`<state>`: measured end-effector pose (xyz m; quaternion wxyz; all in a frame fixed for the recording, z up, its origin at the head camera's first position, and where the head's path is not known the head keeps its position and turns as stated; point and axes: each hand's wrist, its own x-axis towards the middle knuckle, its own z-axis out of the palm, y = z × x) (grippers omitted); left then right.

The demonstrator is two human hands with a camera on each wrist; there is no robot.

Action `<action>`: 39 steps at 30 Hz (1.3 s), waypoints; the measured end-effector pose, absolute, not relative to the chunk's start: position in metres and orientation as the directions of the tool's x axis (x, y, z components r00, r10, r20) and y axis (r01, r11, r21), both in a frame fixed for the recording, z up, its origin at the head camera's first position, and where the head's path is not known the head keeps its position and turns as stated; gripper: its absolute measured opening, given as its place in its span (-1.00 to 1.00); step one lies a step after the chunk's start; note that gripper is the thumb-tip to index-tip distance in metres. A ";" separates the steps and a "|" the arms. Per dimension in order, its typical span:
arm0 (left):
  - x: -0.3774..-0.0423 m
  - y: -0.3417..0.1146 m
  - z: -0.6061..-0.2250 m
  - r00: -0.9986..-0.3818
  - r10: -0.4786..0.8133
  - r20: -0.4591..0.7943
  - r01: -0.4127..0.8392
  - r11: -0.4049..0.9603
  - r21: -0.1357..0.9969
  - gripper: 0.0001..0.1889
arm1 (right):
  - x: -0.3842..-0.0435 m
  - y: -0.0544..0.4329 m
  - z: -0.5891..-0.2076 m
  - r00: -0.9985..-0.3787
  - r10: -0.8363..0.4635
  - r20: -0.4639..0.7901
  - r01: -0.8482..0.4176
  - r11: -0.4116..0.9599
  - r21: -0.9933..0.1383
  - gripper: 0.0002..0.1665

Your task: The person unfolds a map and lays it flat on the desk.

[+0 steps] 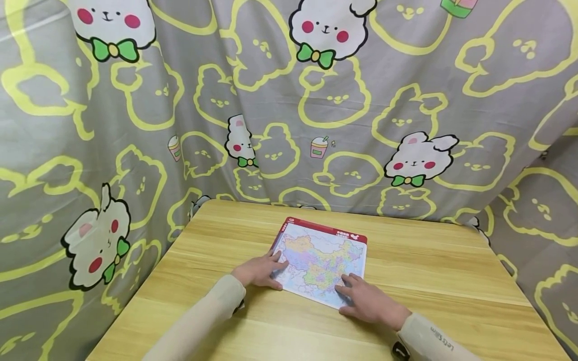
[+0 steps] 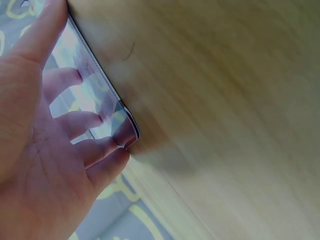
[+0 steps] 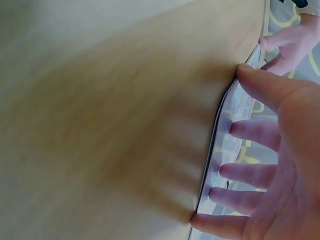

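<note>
A flat map sheet (image 1: 311, 253) with a red top band lies on the wooden table, turned at a slight angle; it looks thin and glossy. My left hand (image 1: 258, 271) rests at its left side, fingertips on the surface and thumb by the near left corner. On the lower right part, my right hand (image 1: 369, 302) touches the map with spread fingers, its thumb at the near edge. The right wrist view shows the fingers (image 3: 248, 177) fairly straight along the map's dark edge (image 3: 214, 135). Similarly spread fingers (image 2: 80, 122) appear in the left wrist view.
The light wooden table (image 1: 217, 230) extends around the map on all sides. A grey curtain (image 1: 271, 100) printed with yellow outlines and white rabbits hangs behind the table and along both sides. Pale sleeves (image 1: 198, 316) cover the forearms.
</note>
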<state>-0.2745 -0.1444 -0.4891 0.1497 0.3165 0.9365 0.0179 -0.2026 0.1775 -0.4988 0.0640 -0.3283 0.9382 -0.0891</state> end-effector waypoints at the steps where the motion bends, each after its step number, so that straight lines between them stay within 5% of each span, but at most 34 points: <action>1: -0.274 -0.144 -0.490 -0.755 0.597 -0.270 0.588 0.799 0.126 -0.19 | -0.203 0.178 -0.499 -0.780 -0.623 -0.062 -0.600 0.772 -0.207 -0.31; 39: -0.253 -0.133 -0.486 -0.730 0.639 -0.244 0.643 0.762 0.074 -0.21 | -0.218 0.193 -0.497 -0.813 -0.581 -0.037 -0.562 0.800 -0.209 -0.34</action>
